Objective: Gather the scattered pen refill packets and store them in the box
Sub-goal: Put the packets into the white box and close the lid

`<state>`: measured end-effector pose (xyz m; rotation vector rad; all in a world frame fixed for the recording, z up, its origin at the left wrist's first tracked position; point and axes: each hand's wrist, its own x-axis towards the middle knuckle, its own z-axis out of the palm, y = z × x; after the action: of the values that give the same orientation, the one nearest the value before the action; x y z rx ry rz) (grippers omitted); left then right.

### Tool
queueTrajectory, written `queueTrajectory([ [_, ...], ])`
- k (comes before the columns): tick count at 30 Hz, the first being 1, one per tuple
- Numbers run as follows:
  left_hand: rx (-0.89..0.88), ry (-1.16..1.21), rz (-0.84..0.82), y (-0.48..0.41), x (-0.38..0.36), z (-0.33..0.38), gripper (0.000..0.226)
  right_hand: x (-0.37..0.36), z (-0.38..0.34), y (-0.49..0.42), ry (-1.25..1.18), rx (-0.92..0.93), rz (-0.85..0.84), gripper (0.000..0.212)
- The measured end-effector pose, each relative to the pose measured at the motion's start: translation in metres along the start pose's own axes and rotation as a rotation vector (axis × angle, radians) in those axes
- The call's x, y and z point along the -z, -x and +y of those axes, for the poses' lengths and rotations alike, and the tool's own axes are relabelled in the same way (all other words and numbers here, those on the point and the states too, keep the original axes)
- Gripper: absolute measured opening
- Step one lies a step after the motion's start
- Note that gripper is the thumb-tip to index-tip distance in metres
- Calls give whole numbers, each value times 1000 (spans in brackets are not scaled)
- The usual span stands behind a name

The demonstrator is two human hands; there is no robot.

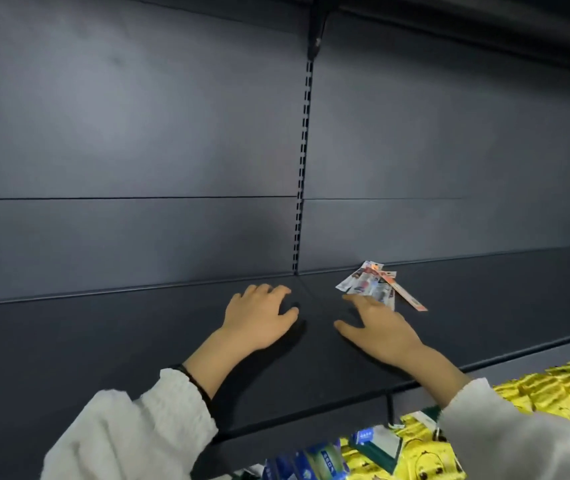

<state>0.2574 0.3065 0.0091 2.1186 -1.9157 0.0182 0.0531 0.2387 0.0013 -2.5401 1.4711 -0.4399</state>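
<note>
Dark grey metal shelf (103, 341), seen from above and in front, with a back panel (138, 133) of the same grey split by a slotted upright (306, 133). The packets (368, 282) lie in a small overlapping heap near the back edge of the shelf, just right of the upright. One long orange strip (404, 296) sticks out of the heap to the right.

Left hand (259, 317): palm down on the shelf, left of the heap and apart from it, fingers gently bent and spread, holding nothing. A black band (193, 381) circles its wrist.

Right hand (380, 329): palm down, fingers straight and apart, its fingertips overlapping the near edge of the heap; nothing is gripped.

Both arms wear white sleeves (131, 434). On a lower level, yellow packs (546, 393) and blue packs (325, 459) are visible.
</note>
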Motion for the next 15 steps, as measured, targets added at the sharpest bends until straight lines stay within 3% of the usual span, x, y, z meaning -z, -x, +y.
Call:
queueTrajectory([
  [6,-19,97,-62,-72,-20,31,51,14,84,-41,-18,-86,109,55],
  [10,5,106,-69,-112,-37,53,55,26,131,-70,-20,-110,67,35],
  [15,38,101,-101,-143,-57,81,61,25,155,-100,7,-18,34,36],
])
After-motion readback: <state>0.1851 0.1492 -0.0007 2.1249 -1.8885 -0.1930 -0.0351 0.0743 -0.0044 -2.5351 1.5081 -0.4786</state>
